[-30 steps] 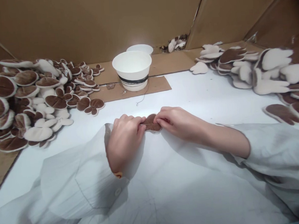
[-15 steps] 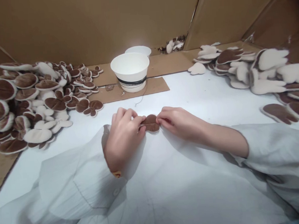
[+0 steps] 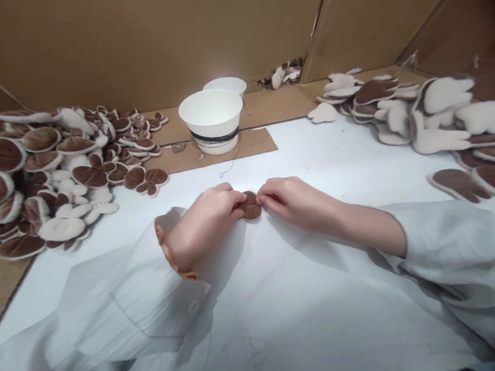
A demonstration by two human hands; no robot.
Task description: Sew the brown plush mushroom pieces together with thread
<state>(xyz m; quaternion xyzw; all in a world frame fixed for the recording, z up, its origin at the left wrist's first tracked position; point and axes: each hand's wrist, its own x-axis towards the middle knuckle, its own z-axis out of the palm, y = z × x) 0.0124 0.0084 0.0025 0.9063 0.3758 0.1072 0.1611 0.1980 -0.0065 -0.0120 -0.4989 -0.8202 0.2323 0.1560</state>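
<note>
Brown plush piece point(image 3: 252, 205), short of far edge of white surface point(image 3: 308, 153): our L hand point(image 3: 209, 215) & R hand point(image 3: 294, 203) pinch closed on opp. sides; uneven pull could slip it.

A white tabletop point(image 3: 296, 154) bears brown-and-cream plush pieces point(image 3: 459, 185) and a cardboard strip point(image 3: 257, 141).

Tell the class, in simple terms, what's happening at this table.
A person's left hand and right hand pinch a small brown plush piece from either side, over the white tabletop. A large heap of brown and cream pieces lies to the left, and a similar pile to the right. Beyond the hands stands a white bowl with a dark band around it.
</note>
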